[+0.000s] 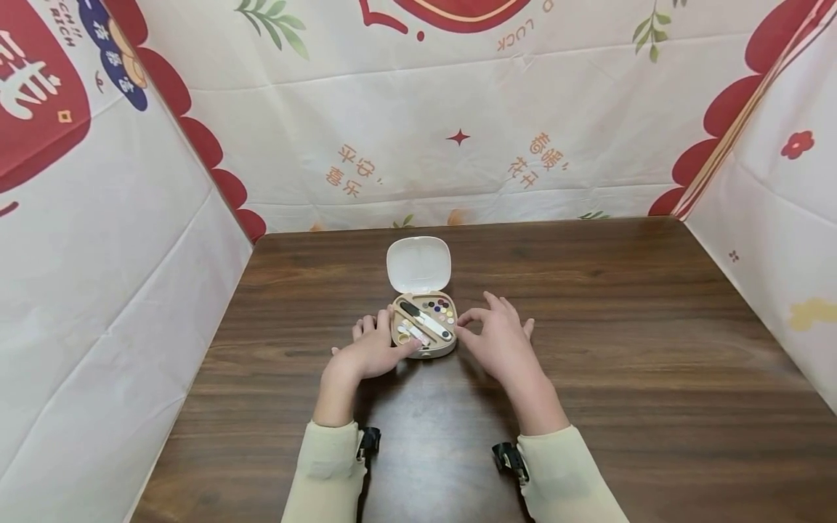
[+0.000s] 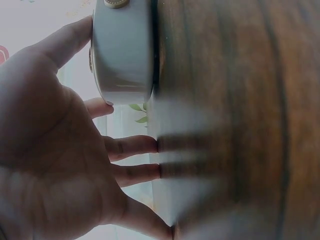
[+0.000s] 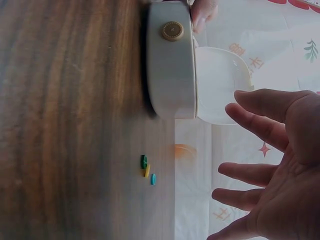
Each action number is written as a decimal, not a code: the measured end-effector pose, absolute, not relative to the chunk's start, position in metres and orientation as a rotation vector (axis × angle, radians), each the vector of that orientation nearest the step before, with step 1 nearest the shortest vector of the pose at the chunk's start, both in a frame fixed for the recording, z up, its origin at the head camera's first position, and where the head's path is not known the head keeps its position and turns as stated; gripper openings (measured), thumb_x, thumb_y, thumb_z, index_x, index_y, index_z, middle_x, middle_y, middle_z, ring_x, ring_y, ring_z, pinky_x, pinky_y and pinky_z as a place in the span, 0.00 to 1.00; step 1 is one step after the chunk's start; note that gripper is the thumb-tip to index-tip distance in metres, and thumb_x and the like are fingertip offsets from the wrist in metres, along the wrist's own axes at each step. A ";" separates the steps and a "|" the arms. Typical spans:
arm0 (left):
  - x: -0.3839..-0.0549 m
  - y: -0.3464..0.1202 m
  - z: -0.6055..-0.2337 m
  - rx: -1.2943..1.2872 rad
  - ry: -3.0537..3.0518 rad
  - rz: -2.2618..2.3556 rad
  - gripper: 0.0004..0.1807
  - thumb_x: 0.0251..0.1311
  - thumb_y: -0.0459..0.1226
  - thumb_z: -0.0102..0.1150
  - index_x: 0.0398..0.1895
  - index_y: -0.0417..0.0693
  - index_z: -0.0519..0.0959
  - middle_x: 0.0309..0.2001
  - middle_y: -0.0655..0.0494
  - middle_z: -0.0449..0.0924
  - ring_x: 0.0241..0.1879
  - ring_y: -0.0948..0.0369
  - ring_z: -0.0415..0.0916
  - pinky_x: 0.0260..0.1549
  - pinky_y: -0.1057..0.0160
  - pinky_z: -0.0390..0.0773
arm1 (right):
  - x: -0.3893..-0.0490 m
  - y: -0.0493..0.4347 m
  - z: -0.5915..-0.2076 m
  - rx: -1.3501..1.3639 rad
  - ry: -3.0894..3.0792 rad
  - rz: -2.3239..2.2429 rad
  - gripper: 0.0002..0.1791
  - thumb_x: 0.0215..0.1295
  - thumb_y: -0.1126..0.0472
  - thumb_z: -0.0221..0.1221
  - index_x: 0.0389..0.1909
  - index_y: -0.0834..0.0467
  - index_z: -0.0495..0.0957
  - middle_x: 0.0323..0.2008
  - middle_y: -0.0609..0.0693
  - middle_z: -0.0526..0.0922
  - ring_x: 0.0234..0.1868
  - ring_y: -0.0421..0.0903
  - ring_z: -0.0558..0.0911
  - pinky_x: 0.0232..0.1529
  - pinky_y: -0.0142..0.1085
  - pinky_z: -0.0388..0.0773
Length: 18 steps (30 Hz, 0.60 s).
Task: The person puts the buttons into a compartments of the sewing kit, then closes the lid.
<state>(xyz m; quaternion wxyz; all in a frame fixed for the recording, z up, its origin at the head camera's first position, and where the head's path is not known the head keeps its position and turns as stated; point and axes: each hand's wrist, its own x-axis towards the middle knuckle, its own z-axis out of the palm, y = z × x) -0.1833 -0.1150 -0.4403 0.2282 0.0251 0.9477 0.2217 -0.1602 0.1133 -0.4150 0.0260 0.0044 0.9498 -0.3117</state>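
Note:
A small sewing kit box (image 1: pixel 442 349) stands on the table with its white lid (image 1: pixel 418 264) swung back. Inside lie a slim white tool with a dark end (image 1: pixel 425 320), several coloured buttons (image 1: pixel 439 306) and small pale items at the lower left. At the box's left side my left hand (image 1: pixel 369 354) holds it, thumb over the front rim and index finger along the side. The other left fingers point down to the table. My right hand (image 1: pixel 502 341) hovers at the box's right edge, thumb and index tips close together, other fingers spread. Nothing shows between those tips.
Green (image 3: pixel 144 161), yellow (image 3: pixel 147 171) and blue (image 3: pixel 153 179) small pieces lie on the wooden table (image 1: pixel 654 327) right of the box in the right wrist view. Printed cloth walls (image 1: pixel 418 167) border the table at the back and sides.

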 end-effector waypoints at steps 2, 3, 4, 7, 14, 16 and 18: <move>-0.183 -0.115 -0.441 0.070 2.610 0.611 0.55 0.55 0.75 0.45 0.79 0.64 0.38 0.77 0.42 0.43 0.78 0.44 0.36 0.54 0.15 0.42 | -0.157 0.114 -0.417 0.008 2.943 -0.944 0.07 0.64 0.46 0.62 0.35 0.43 0.85 0.74 0.59 0.60 0.76 0.66 0.53 0.62 0.79 0.36; -0.183 -0.116 -0.441 0.068 2.608 0.613 0.55 0.55 0.75 0.45 0.79 0.64 0.38 0.77 0.42 0.43 0.78 0.44 0.36 0.55 0.15 0.42 | -0.156 0.115 -0.418 0.004 2.946 -0.936 0.07 0.64 0.47 0.62 0.36 0.43 0.85 0.74 0.60 0.60 0.75 0.66 0.53 0.62 0.79 0.36; -0.183 -0.116 -0.441 0.065 2.605 0.619 0.55 0.55 0.75 0.45 0.79 0.64 0.38 0.77 0.42 0.43 0.78 0.44 0.36 0.55 0.16 0.42 | -0.155 0.116 -0.419 0.005 2.947 -0.930 0.07 0.64 0.47 0.62 0.36 0.43 0.84 0.74 0.60 0.60 0.76 0.66 0.53 0.62 0.79 0.36; -0.182 -0.116 -0.442 0.058 2.604 0.627 0.54 0.55 0.74 0.46 0.79 0.65 0.38 0.77 0.42 0.43 0.78 0.44 0.36 0.55 0.16 0.42 | -0.152 0.120 -0.419 0.006 2.948 -0.916 0.08 0.63 0.47 0.63 0.38 0.44 0.84 0.74 0.60 0.59 0.76 0.66 0.53 0.62 0.79 0.35; -0.183 -0.116 -0.443 0.041 2.612 0.628 0.54 0.54 0.74 0.46 0.78 0.67 0.38 0.76 0.44 0.46 0.78 0.46 0.37 0.56 0.17 0.43 | -0.151 0.135 -0.420 0.031 2.934 -0.903 0.10 0.65 0.50 0.62 0.44 0.47 0.84 0.74 0.61 0.59 0.75 0.67 0.52 0.63 0.78 0.35; -0.183 -0.115 -0.443 0.045 2.614 0.626 0.54 0.54 0.74 0.46 0.78 0.67 0.38 0.76 0.44 0.46 0.78 0.46 0.37 0.56 0.17 0.43 | -0.151 0.140 -0.420 0.037 2.924 -0.896 0.11 0.65 0.51 0.61 0.45 0.48 0.83 0.74 0.62 0.58 0.75 0.68 0.51 0.63 0.78 0.35; -0.183 -0.115 -0.443 0.046 2.612 0.627 0.54 0.55 0.74 0.46 0.78 0.67 0.38 0.76 0.44 0.46 0.77 0.46 0.38 0.56 0.16 0.43 | -0.150 0.144 -0.420 0.042 2.917 -0.891 0.12 0.65 0.51 0.61 0.47 0.49 0.83 0.74 0.63 0.58 0.75 0.68 0.51 0.62 0.78 0.36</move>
